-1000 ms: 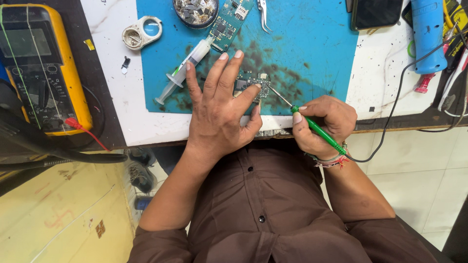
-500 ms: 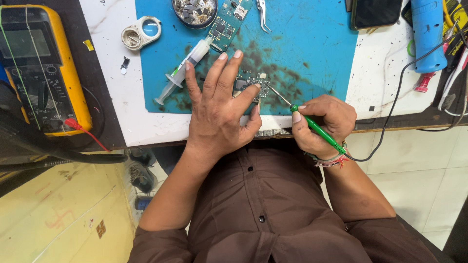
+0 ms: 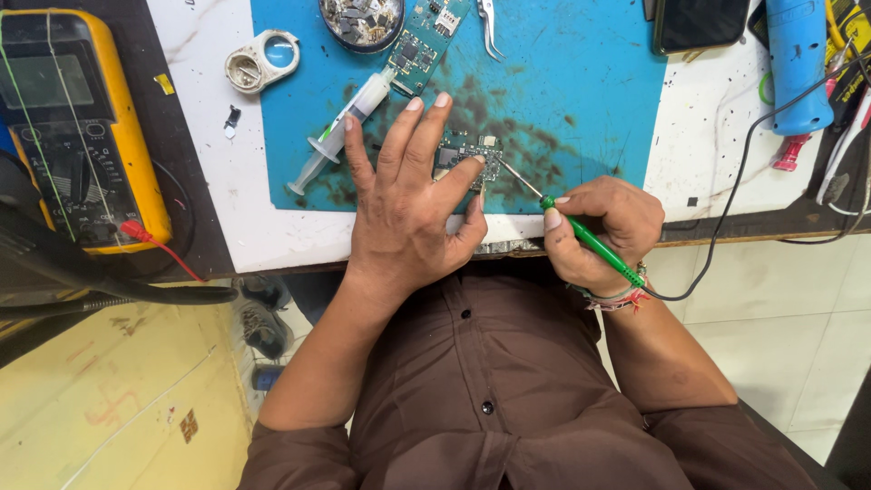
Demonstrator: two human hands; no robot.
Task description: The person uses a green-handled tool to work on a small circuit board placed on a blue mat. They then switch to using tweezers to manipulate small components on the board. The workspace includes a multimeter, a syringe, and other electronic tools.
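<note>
A small green circuit board (image 3: 467, 154) lies on the stained blue work mat (image 3: 581, 100). My left hand (image 3: 404, 204) rests flat over it, fingers spread, with fingertips and thumb pinning the board down. My right hand (image 3: 603, 231) grips a green-handled soldering iron (image 3: 585, 238) like a pen. Its metal tip reaches the right edge of the board. A black cable runs from the iron's back end off to the right.
A syringe (image 3: 340, 132) and a second circuit board (image 3: 419, 45) lie on the mat beyond my left hand. A round tin of parts (image 3: 361, 20), tweezers (image 3: 488, 23), a loupe (image 3: 263, 62), a yellow multimeter (image 3: 77, 127), a phone (image 3: 699, 23) and a blue tool (image 3: 798, 59) surround it.
</note>
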